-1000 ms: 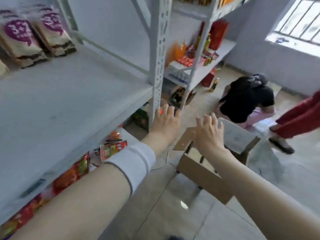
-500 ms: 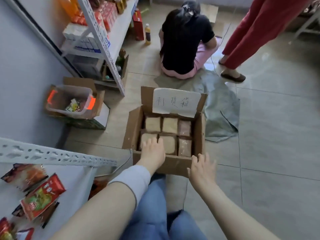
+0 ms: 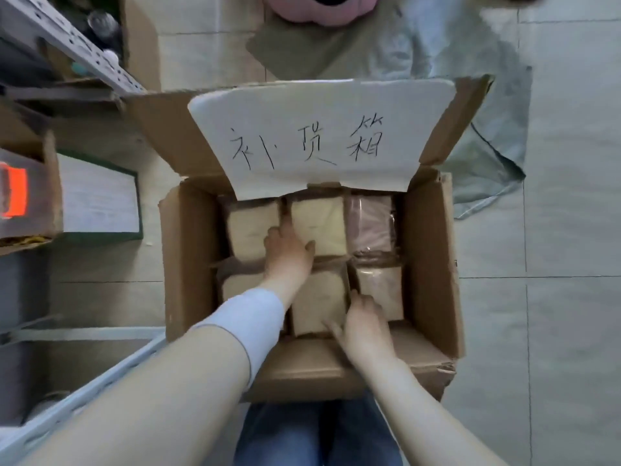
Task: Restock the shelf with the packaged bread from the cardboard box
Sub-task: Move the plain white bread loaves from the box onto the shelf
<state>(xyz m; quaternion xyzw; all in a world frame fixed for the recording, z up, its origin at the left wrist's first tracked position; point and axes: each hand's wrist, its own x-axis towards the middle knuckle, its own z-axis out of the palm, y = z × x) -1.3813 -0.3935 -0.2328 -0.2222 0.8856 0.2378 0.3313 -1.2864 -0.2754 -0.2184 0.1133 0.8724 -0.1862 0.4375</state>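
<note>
An open cardboard box [image 3: 433, 264] sits on the floor in front of my knees; its back flap carries a white handwritten label [image 3: 319, 139]. Inside are several bread packs in two rows. My left hand [image 3: 285, 257] reaches into the back row: its fingers dip into the gap left of the back-middle pack [image 3: 322, 223] and the thumb lies on that pack. My right hand [image 3: 364, 326] is at the front-middle pack [image 3: 316, 304], with fingers in the gap on its right side and the thumb at its near edge. Two darker packs [image 3: 369, 223] fill the right column.
A grey metal shelf upright [image 3: 77, 45] stands at the upper left and a lower shelf edge [image 3: 84, 395] crosses the bottom left. A cardboard box holding an orange-handled bin [image 3: 20, 193] sits to the left. A seated person [image 3: 319, 8] and a grey cloth [image 3: 470, 95] lie beyond the box.
My view dropped from the shelf to the box and closed in on it. Both hands went down into the box, the left from the front-left pack to the back row.
</note>
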